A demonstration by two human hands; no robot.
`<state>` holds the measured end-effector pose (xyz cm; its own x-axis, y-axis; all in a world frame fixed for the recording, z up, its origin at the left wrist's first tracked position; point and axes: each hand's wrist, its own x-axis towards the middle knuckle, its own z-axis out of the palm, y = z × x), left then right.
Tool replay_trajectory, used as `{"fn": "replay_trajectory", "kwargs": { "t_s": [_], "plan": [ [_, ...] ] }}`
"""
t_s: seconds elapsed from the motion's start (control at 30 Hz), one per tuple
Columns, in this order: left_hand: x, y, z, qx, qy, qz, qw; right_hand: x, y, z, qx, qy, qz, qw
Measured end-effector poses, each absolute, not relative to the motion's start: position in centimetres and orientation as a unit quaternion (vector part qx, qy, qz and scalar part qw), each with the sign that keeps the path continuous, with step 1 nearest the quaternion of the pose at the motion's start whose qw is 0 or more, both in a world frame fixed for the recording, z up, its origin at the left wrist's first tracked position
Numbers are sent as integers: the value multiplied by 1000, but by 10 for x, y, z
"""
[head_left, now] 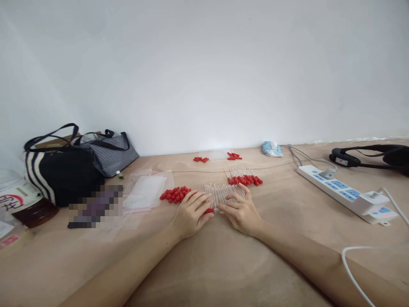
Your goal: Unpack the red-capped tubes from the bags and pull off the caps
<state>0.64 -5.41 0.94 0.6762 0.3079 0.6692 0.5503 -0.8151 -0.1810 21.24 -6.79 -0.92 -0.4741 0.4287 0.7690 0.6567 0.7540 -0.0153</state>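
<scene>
Both my hands rest on a beige table [223,264], meeting at a row of clear thin tubes [220,192]. My left hand [191,214] has its fingers curled, and a small red cap [209,210] shows at its fingertips, touching a tube's end. My right hand [240,212] lies beside it with fingers bent over the near ends of the tubes; what it grips is hidden. A heap of loose red caps [175,194] lies just left of the tubes. A bundle of tubes fitted with red caps [244,178] lies behind them.
Clear zip bags [143,192] lie to the left, with two striped handbags [68,164] and a jar [22,207] beyond. More capped tubes [219,157] sit by the wall. A white power strip [347,192], cables, a tissue pack [272,149] and a black headset [373,157] occupy the right.
</scene>
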Motion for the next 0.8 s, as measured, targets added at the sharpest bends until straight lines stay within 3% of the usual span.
{"fn": "replay_trajectory", "kwargs": {
  "t_s": [0.17, 0.8],
  "plan": [
    [5, -53, 8, -910, -247, -302, 141, 212, -70, -7, -292, -844, -158, 422],
    [-4, -59, 8, -898, -252, -336, 132, 223, -74, -7, -310, -836, -160, 423]
  ]
}}
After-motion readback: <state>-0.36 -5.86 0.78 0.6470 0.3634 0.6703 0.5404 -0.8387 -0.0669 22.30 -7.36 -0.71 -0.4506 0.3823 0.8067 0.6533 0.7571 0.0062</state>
